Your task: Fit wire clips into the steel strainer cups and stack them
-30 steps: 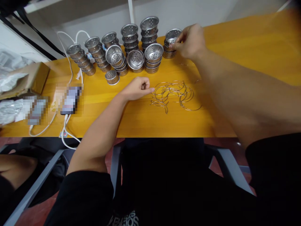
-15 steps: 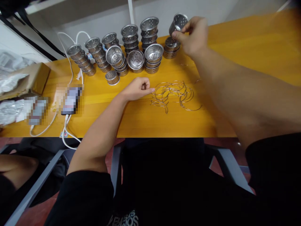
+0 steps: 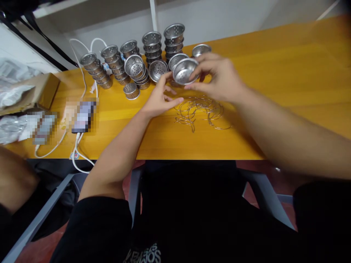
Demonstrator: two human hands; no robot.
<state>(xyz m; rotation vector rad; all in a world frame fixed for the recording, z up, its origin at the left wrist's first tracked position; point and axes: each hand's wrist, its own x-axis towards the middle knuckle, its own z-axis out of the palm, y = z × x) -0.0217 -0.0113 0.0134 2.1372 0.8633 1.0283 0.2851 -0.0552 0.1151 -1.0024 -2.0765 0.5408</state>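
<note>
A perforated metal cup (image 3: 184,72) is pinched at its right side by my right hand (image 3: 218,76), in the air over the table. My left hand (image 3: 161,96) is just left of it, thumb and fingers apart, with nothing in its grasp; whether a fingertip touches the cup I cannot tell. Below both hands lies a loose heap of thin curved wires (image 3: 199,111). Behind the held cup stands a stack of similar cups (image 3: 175,58), partly hidden. Another cup (image 3: 201,49) shows beyond my right hand.
Several stacks of perforated cups (image 3: 152,45) line the back of the table (image 3: 274,73), with a single cup (image 3: 131,91) in front. Left are a phone (image 3: 83,117) with white cables, a second device (image 3: 45,128) and a cardboard box (image 3: 46,91). A person's leg (image 3: 16,179) is at far left.
My right hand has brought the cup from the back-right stack leftward and nearer, beside my left hand. The fingers of my left hand have opened out.
</note>
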